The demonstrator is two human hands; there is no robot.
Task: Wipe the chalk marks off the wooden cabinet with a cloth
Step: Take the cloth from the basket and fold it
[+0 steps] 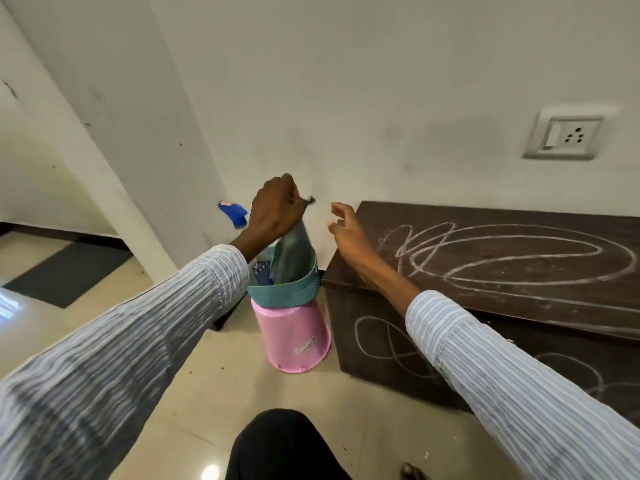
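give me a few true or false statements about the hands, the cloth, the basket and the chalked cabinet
1. The left hand pinches a cloth above the teal basket. True.
2. The right hand grips the cloth. False: it is open and holds nothing.
3. The teal basket sits on an upturned pink bucket. True.
4. The cabinet top is wiped clean. False: chalk marks loop across it.
5. Chalk marks show on the cabinet front too. True.

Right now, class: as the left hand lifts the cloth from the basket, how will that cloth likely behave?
The cloth hangs limp from the left hand, so it is probably floppy and light. Its lower end sits in the teal basket, perched on an upturned pink bucket, so a snag might tip the basket.
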